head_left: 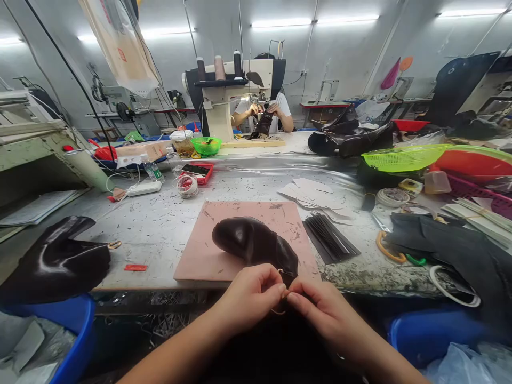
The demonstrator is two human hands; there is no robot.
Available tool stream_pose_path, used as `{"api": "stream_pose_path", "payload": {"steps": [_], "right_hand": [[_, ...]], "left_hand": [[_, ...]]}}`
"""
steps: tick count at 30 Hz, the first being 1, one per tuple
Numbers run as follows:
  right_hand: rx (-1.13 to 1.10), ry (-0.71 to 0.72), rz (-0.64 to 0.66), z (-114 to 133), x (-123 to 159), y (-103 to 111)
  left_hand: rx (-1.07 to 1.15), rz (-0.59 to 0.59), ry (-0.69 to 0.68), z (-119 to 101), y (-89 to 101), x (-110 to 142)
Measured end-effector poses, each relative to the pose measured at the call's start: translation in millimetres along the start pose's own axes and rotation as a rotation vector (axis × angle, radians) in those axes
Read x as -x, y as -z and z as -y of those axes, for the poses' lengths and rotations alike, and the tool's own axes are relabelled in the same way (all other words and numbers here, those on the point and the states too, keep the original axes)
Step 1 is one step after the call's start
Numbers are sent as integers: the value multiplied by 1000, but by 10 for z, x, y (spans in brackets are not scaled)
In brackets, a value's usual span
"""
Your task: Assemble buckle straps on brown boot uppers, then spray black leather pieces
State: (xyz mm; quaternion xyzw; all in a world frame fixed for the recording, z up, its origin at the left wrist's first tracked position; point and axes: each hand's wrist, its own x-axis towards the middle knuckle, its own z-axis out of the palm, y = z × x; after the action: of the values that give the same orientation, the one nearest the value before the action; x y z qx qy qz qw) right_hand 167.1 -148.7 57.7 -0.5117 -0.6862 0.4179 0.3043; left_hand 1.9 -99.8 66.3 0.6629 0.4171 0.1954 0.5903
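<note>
A glossy dark brown leather piece (256,240) lies bunched on the pink board (196,256), its near end reaching my fingers. My left hand (254,293) is closed in a pinch at a thin gold-coloured ring (279,312), which shows above and below the fingertips. Pressed close to it, my right hand (322,306) pinches at the same spot; what its fingertips hold is hidden. A similar dark leather piece (60,258) with a gold ring (114,245) rests at the table's left edge.
Black strips (331,237) and white paper pieces (310,193) lie right of the board. Orange-handled scissors (390,248) sit farther right. Blue bins (80,330) stand below the table edge. Across the table, a person's hands (264,110) work at a sewing machine (222,106).
</note>
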Motion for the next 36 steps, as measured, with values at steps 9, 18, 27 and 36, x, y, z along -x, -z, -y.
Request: {"api": "stream_pose_path", "payload": {"steps": [9, 18, 27, 36], "right_hand": [[42, -56, 22, 28, 25, 25], [-55, -79, 9, -19, -13, 6], [-205, -90, 39, -5, -65, -7], [-191, -147, -8, -29, -104, -68]], "left_hand": [[134, 116, 43, -26, 18, -25], [-64, 112, -25, 27, 40, -45], [-405, -204, -189, -25, -49, -48], [-435, -301, -251, 119, -126, -58]]}}
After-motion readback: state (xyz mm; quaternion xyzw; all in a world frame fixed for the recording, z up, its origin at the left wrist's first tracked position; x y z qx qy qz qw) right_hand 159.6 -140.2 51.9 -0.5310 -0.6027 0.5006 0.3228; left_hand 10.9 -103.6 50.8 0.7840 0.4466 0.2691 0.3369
